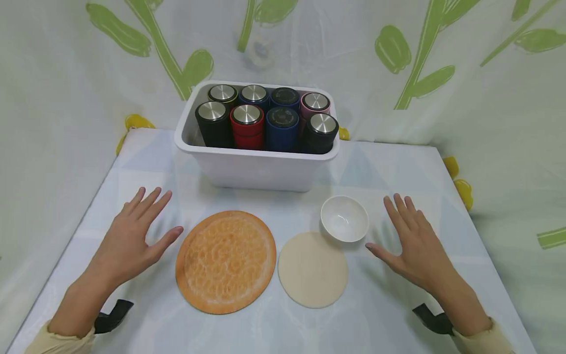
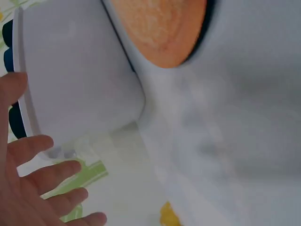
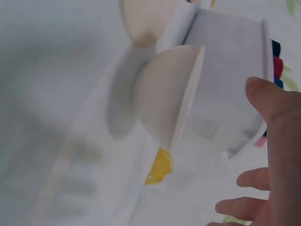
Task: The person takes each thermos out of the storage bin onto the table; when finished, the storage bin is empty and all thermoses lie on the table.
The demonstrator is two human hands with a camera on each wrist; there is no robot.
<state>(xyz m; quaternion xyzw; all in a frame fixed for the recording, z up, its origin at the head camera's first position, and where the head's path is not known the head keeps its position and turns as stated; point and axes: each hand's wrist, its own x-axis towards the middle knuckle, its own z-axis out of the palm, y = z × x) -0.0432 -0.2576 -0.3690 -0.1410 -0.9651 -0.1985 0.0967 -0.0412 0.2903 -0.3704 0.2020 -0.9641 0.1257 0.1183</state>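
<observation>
My left hand [image 1: 130,241] hovers over the table's left side, fingers spread and holding nothing. Its thumb points toward a round golden-brown flatbread-like disc [image 1: 226,262]. On the right, my other hand [image 1: 413,243] is likewise spread and holds nothing, its thumb tip close to a small white bowl [image 1: 344,219]. Between the disc and that hand lies a smaller pale, flat round [image 1: 312,270], just in front of the bowl. Behind these stands a white rectangular bin [image 1: 261,169] packed with several upright thermos bottles, among them a red one [image 1: 247,135] and a blue one [image 1: 281,132].
The white table [image 1: 380,314] has a pale blue triangle pattern. Around its back and sides hangs a whitish curtain [image 1: 499,118] with green leaf prints. Yellow shapes [image 1: 463,192] show at the table's edges. A black strap [image 1: 113,317] is at each wrist.
</observation>
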